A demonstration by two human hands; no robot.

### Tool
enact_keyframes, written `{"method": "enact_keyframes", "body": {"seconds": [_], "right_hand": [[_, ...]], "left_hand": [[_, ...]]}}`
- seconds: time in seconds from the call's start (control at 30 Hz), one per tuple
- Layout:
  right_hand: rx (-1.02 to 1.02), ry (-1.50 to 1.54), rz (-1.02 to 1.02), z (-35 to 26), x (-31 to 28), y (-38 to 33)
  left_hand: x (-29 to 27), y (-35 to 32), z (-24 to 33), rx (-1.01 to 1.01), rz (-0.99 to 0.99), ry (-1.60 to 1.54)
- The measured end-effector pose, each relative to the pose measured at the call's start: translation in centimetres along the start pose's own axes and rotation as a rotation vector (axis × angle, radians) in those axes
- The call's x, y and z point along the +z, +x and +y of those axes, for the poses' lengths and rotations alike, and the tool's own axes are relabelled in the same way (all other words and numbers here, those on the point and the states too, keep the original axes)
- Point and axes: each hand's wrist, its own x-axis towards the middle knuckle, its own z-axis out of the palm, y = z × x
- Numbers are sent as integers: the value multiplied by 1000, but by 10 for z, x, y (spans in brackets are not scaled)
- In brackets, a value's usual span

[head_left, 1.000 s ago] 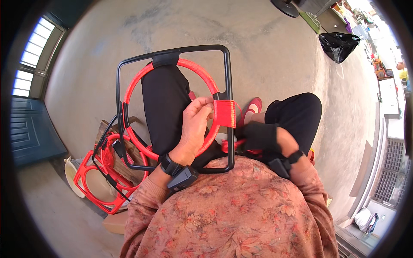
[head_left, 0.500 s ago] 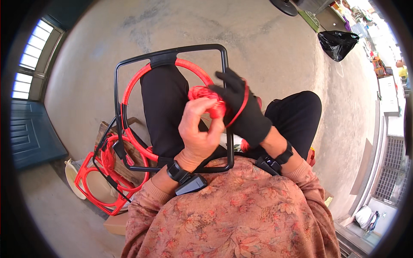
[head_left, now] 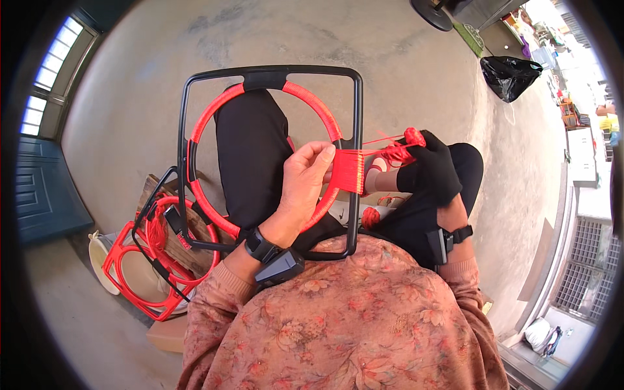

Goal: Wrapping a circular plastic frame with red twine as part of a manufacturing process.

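The left hand [head_left: 305, 174] pinches the wrapping [head_left: 349, 171] at the ring [head_left: 308, 97]. The right hand [head_left: 439, 166], gloved, is closed around red cord [head_left: 397, 154] stretching to the wrapping.

Bright, fairly even daylight fills the view. The barred window [head_left: 60, 53] at left glares white, and the far upper right washes out. The floor [head_left: 403, 78] carries soft shading. Fisheye distortion bends outer edges toward black corners; the centre looks sharp.

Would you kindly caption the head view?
Left hand grips the frame; gloved right hand holds red cord stretched from it.
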Motion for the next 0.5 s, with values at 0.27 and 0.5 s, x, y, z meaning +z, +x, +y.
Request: {"method": "enact_keyframes", "body": {"seconds": [0.27, 0.5], "right_hand": [[-136, -771, 58, 10, -4, 11], [-264, -1234, 421, 39, -46, 23]], "left_hand": [[-1, 3, 2, -62, 53, -16], [-2, 5, 8, -51, 72, -74]]}}
